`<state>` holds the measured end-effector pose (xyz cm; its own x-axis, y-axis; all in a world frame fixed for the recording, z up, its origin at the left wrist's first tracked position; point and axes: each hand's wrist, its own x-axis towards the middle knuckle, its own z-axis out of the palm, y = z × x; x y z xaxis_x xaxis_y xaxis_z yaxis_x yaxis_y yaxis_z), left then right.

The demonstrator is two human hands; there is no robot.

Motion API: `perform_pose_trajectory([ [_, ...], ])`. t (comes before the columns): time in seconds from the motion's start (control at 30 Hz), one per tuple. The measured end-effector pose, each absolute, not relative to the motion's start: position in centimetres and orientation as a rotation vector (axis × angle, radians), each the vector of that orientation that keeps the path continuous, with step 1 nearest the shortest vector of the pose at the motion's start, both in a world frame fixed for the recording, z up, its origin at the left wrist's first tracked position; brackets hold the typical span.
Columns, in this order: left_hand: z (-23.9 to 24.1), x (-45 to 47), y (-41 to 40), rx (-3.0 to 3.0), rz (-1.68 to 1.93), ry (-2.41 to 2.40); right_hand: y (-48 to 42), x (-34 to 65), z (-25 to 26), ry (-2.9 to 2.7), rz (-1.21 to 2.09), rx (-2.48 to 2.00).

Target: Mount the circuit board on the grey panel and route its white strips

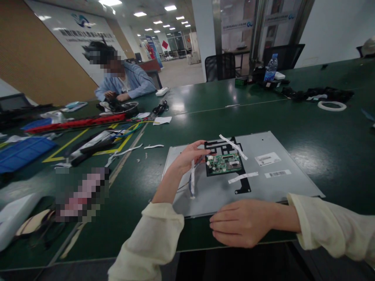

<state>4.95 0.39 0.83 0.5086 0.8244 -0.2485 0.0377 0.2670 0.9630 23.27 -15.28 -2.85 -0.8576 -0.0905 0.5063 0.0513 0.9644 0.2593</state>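
Observation:
A grey flat panel (254, 175) lies on the green table in front of me. On it sits a black bracket (244, 183) that carries a green circuit board (225, 164), with white tape strips across the bracket. My left hand (187, 158) is closed at the bracket's left edge, thumb and finger pinching it; the other fingers are partly hidden. Thin cables (190, 179) run beside that hand under another tape strip. My right hand (241, 222) rests at the panel's near edge, fingers loosely laid side by side, holding nothing visible.
A person (125, 82) sits across the table at the left, hands on a dark object. Blue bins (26, 152), a red strip (79, 123) and loose tape pieces (154, 146) lie left. A water bottle (271, 68) and white ring (332, 105) stand or lie far right.

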Motion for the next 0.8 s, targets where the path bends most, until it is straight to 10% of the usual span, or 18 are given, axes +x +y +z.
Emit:
perform_pose_trajectory([
  [0.8, -2.1, 5.8, -0.5, 2.161, 0.539, 1.113, -14.9, 23.0, -3.7, -2.659, -0.131, -0.129],
])
